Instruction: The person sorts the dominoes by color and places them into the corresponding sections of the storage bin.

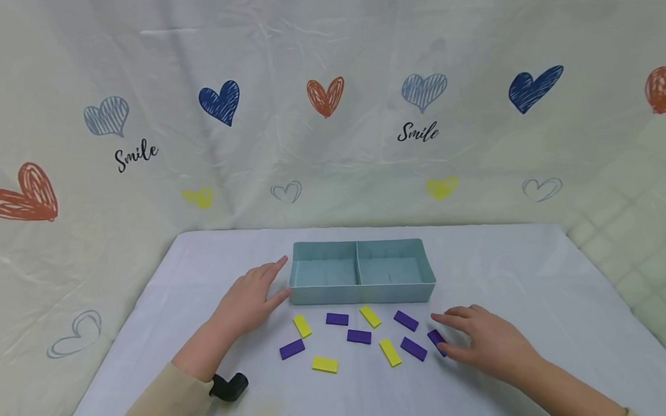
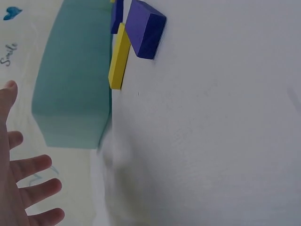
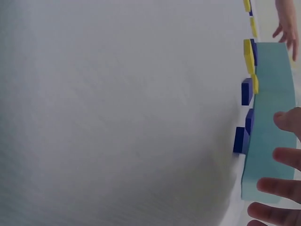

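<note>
A light teal box (image 1: 363, 294) with two bare compartments stands on the white table. Several purple blocks (image 1: 359, 336) and several yellow blocks (image 1: 325, 364) lie scattered in front of it. My left hand (image 1: 248, 302) is at the box's left side, fingers spread and holding nothing; whether its thumb touches the box I cannot tell. On the right, my right hand (image 1: 492, 344) hovers by the rightmost purple block (image 1: 436, 340), its thumb overlapping that block's near end in the head view. Its fingers (image 3: 275, 187) look spread and apart in the right wrist view, with nothing gripped.
The white-covered table (image 1: 537, 273) ends at a pale backdrop (image 1: 330, 152) printed with hearts and "Smile". A black wrist device (image 1: 230, 387) sticks out below the left sleeve (image 1: 163, 404).
</note>
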{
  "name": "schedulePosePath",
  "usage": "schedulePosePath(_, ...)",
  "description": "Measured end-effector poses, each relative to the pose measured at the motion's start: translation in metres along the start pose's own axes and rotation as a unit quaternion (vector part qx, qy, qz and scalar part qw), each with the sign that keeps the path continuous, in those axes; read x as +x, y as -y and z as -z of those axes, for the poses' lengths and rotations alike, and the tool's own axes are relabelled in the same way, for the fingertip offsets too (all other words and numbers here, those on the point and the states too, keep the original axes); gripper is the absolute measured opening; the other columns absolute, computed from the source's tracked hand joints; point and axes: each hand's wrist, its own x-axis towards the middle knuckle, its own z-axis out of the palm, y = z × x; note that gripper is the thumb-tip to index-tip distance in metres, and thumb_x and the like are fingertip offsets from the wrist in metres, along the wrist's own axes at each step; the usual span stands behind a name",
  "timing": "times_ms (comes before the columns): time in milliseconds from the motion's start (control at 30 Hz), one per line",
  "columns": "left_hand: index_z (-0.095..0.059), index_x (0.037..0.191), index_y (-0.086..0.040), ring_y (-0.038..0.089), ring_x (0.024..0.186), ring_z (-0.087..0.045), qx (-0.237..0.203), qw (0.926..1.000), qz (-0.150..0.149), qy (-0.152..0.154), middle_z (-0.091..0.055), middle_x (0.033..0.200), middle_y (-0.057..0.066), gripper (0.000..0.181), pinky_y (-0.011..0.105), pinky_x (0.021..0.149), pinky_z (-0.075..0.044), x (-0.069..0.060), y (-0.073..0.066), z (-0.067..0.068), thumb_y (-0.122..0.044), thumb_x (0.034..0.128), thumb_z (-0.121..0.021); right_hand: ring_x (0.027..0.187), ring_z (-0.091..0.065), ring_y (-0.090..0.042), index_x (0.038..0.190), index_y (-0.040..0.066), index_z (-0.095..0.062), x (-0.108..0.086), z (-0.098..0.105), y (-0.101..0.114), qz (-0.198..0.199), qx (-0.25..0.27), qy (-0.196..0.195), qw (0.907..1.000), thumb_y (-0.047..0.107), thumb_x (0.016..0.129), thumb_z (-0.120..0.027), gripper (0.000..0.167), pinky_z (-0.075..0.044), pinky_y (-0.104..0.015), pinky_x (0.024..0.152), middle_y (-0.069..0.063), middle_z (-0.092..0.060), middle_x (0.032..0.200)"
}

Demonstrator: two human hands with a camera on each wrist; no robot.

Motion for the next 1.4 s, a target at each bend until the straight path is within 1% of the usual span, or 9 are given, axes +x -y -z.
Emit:
schedulePosePath(133,-0.022,0.159,-0.029,0.031,0.14,-0.04,-0.029,0.9992,0.015,0.021,-0.043,0.153,0.008,0.074,0.053,0.11,-0.034,0.005,0.001,0.0,-0.058,0.0975,-0.05,0.107,-0.061,-0.026,0.125,0.03,-0.07,0.003,-0.002,0.002,-0.014,-0.002,0.039,0.9992,0.055,0.078,-0.077,0.054,-0.054,-0.049,0.083,0.001,-0.067,0.114)
schedulePosePath(233,-0.021,0.159,-0.031,0.028,0.135,-0.046,-0.05,0.9976,0.031,0.036,-0.047,0.149,0.005,0.074,0.051,0.107,-0.038,0.009,0.002,0.0,-0.059,0.0973,-0.049,0.105,-0.061,-0.024,0.123,0.03,-0.071,0.004,-0.004,0.002,-0.016,-0.006,0.051,0.9986,0.055,0.077,-0.078,0.053,-0.055,-0.047,0.082,0.003,-0.067,0.111)
schedulePosePath(367,-0.018,0.159,-0.037,0.021,0.115,-0.059,-0.076,0.9943,0.053,0.053,-0.056,0.137,-0.001,0.072,0.047,0.096,-0.048,0.014,0.004,-0.003,-0.058,0.0975,-0.05,0.1,-0.061,-0.02,0.12,0.029,-0.072,0.005,-0.007,0.003,-0.009,-0.004,0.053,0.9985,0.053,0.076,-0.079,0.051,-0.055,-0.043,0.081,0.006,-0.067,0.105)
schedulePosePath(467,-0.016,0.158,-0.04,0.017,0.102,-0.059,-0.097,0.9912,0.062,0.066,-0.058,0.131,-0.002,0.072,0.043,0.089,-0.05,0.019,0.006,-0.005,-0.056,0.0978,-0.051,0.098,-0.061,-0.018,0.119,0.028,-0.073,0.005,-0.008,0.004,-0.009,0.0,0.056,0.9984,0.053,0.076,-0.079,0.05,-0.055,-0.041,0.081,0.007,-0.066,0.103)
schedulePosePath(533,-0.015,0.158,-0.042,0.016,0.098,-0.058,-0.109,0.9891,0.065,0.073,-0.059,0.129,-0.003,0.072,0.042,0.087,-0.049,0.021,0.007,-0.007,-0.055,0.0978,-0.052,0.096,-0.061,-0.017,0.119,0.027,-0.073,0.005,-0.009,0.004,-0.009,0.0,0.057,0.9983,0.053,0.075,-0.08,0.051,-0.055,-0.04,0.08,0.008,-0.066,0.101)
schedulePosePath(800,-0.011,0.157,-0.045,0.017,0.105,-0.058,-0.164,0.9798,0.067,0.093,-0.057,0.13,-0.003,0.075,0.042,0.087,-0.049,0.027,0.011,-0.015,-0.055,0.0968,-0.055,0.089,-0.057,-0.013,0.117,0.02,-0.074,0.007,-0.012,0.006,-0.014,-0.008,0.058,0.9982,0.052,0.073,-0.082,0.055,-0.054,-0.036,0.078,0.007,-0.064,0.097)
schedulePosePath(1000,-0.011,0.157,-0.046,0.016,0.101,-0.059,-0.184,0.9764,0.065,0.093,-0.057,0.129,-0.002,0.075,0.04,0.085,-0.05,0.029,0.014,-0.02,-0.052,0.0974,-0.056,0.079,-0.051,-0.008,0.115,0.016,-0.075,0.008,-0.014,0.007,-0.016,-0.015,0.056,0.9982,0.05,0.072,-0.083,0.056,-0.051,-0.032,0.073,0.009,-0.06,0.09)
schedulePosePath(1200,-0.008,0.158,-0.044,0.013,0.094,-0.061,-0.206,0.9711,0.065,0.101,-0.056,0.13,0.002,0.077,0.038,0.081,-0.05,0.034,0.018,-0.024,-0.052,0.0975,-0.055,0.075,-0.049,-0.008,0.113,0.014,-0.075,0.009,-0.013,0.01,-0.014,-0.006,0.057,0.9982,0.044,0.074,-0.084,0.05,-0.05,-0.031,0.071,0.009,-0.059,0.085)
schedulePosePath(1400,-0.005,0.157,-0.047,0.015,0.095,-0.061,-0.23,0.9629,0.072,0.122,-0.053,0.133,0.004,0.077,0.039,0.083,-0.05,0.036,0.019,-0.024,-0.05,0.0982,-0.055,0.076,-0.053,-0.009,0.113,0.013,-0.075,0.01,-0.011,0.012,-0.019,0.0,0.065,0.9977,0.034,0.078,-0.083,0.042,-0.053,-0.034,0.074,0.008,-0.062,0.085)
